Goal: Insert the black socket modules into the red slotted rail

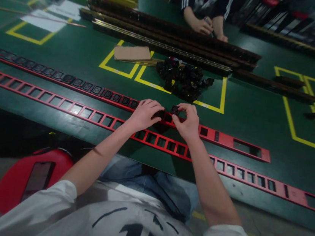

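Note:
A long red slotted rail point(224, 138) lies across the green table, its left stretch filled with a row of square black sockets point(97, 90). My left hand point(145, 114) is closed at the rail, with its fingers and thumb round a black socket point(158, 114) that is mostly hidden. Just to its right, my right hand point(188, 122) pinches another small black socket point(175, 109) between thumb and forefinger, over the rail's far edge. Nearer to me runs a second red rail point(165, 145) with open square slots. A pile of black sockets point(183, 79) sits beyond my hands.
Dark long metal profiles point(167, 38) lie behind the pile, and a piece of cardboard point(133, 53) is beside it. Across the table a co-worker's hands point(204, 26) hold something small. A red stool point(57, 159) bearing a phone point(37, 180) stands at my left.

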